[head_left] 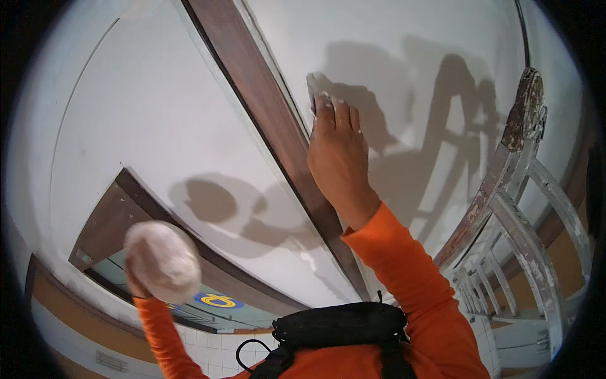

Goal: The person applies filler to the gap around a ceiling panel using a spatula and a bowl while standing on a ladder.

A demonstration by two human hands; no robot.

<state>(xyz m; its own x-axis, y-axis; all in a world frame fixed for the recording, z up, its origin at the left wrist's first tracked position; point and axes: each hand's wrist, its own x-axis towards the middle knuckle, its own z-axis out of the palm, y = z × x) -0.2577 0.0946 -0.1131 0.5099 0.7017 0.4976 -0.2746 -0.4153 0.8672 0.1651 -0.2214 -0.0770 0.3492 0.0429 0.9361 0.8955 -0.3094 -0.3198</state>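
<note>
- One flat pale tool (315, 83), gripped by the right hand (341, 142), seems against the white surface (379, 24), just right of the brown strip (260, 88);
- left hand (136, 273) holds a white rounded thing (166, 260) — near left, blurred;
- probably best: light, even pressure — tool flat along the strip

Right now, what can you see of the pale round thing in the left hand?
The pale round thing looks whitish with brownish-pink patches and an uneven, smeared surface. Blur hides its material and whether it is a bowl, plate or lump. The left hand, partly hidden behind it, holds it up at the view's lower left, with the brown frame beyond.
</note>
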